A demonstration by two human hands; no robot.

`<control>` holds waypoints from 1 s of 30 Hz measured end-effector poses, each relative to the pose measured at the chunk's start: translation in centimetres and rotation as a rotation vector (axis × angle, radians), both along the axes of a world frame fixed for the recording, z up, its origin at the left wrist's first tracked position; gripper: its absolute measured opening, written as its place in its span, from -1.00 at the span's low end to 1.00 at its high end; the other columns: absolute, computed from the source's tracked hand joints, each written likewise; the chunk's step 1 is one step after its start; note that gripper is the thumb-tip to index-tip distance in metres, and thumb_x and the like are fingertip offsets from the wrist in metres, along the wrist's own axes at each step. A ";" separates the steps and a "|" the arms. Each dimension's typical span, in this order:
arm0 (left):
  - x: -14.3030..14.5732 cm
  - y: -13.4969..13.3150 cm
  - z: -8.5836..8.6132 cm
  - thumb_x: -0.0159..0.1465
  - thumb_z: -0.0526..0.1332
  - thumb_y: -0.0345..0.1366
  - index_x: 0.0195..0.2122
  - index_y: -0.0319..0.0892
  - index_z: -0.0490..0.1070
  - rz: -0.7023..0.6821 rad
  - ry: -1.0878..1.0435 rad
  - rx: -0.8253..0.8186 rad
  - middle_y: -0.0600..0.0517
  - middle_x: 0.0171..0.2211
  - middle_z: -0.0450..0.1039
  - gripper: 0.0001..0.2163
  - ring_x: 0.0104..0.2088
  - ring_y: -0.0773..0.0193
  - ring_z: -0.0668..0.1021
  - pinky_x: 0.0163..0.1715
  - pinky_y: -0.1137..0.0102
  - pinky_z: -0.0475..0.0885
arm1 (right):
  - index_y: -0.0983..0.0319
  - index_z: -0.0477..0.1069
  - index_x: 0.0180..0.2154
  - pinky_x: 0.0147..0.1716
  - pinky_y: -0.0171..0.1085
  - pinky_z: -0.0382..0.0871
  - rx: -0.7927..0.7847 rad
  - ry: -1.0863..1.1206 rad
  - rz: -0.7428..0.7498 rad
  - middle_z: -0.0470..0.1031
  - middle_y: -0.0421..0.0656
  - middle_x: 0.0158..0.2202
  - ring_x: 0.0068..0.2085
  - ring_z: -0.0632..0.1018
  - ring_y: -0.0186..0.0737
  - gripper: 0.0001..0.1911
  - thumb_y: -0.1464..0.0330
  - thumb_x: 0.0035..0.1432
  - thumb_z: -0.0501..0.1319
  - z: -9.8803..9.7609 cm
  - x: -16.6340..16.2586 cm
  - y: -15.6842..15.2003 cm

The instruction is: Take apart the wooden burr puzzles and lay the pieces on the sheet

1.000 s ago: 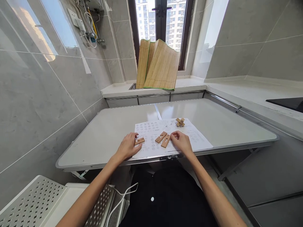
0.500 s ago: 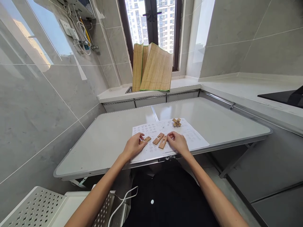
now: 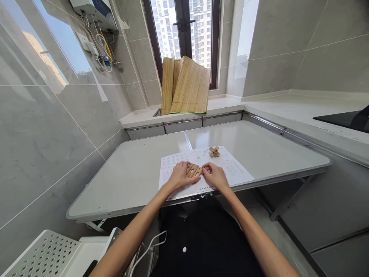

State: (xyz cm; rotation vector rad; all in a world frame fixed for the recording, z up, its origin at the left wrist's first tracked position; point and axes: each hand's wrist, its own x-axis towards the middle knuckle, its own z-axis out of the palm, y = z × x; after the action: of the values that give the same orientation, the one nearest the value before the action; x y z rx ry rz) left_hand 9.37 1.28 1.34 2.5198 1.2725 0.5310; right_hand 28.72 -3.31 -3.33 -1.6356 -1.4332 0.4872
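Flat wooden puzzle pieces [image 3: 194,170] with cut-out slots lie side by side on a printed paper sheet [image 3: 170,165]. My left hand [image 3: 181,175] curls round their left side, thumb along the near edge and fingers at the far edge. At the right end, the fingertips of my right hand [image 3: 215,176] pinch against the rightmost piece. The fingers partly cover the pieces. Beyond my right hand, a small star-shaped wooden puzzle [image 3: 214,151] stands on the sheet.
A white folding table [image 3: 135,169] carries the sheet, with its metal latch [image 3: 203,196] at the near edge. Behind it, a folded bamboo mat [image 3: 190,86] leans at the window. A perforated white plastic rack [image 3: 43,254] is at lower left, beside a white cable [image 3: 148,248].
My left hand has moved right, bringing the left piece up to the others. The pieces, spread apart before, now sit close together. My right hand has hardly moved.
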 end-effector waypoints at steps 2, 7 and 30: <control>0.0 0.0 -0.2 0.09 0.39 0.04 0.13 -0.18 0.41 0.008 -0.002 0.019 -0.20 0.06 0.50 -0.37 0.09 -0.17 0.50 0.07 0.08 0.39 | 0.13 0.52 -0.23 -0.23 -0.26 0.36 0.005 0.017 0.034 0.67 -0.23 -0.33 -0.33 0.62 -0.18 -0.84 0.29 0.21 0.18 0.1 0.0 -0.1; -1.0 0.9 -0.5 0.15 0.34 0.00 0.11 -0.16 0.45 -0.008 0.001 0.068 -0.17 0.02 0.55 -0.45 0.05 -0.15 0.53 0.04 0.12 0.39 | 0.13 0.51 -0.21 -0.28 -0.26 0.35 0.013 0.038 0.078 0.68 -0.23 -0.33 -0.37 0.60 -0.21 -0.83 0.30 0.19 0.18 0.2 0.0 -0.2; -14.7 3.2 -2.2 0.20 0.32 0.13 0.23 -0.17 0.32 0.368 -0.313 -0.034 -0.23 0.25 0.38 -0.32 0.24 -0.10 0.44 0.26 0.04 0.31 | 0.13 0.49 -0.22 -0.26 -0.25 0.34 -0.001 0.038 0.107 0.68 -0.23 -0.32 -0.36 0.60 -0.20 -0.82 0.33 0.17 0.14 0.0 -0.1 -0.1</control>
State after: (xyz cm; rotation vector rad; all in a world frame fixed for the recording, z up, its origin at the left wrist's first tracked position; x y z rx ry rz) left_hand -5.32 4.52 -0.85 2.0733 1.6019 0.9312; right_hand 28.64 -3.46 -3.30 -1.5482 -1.4974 0.5771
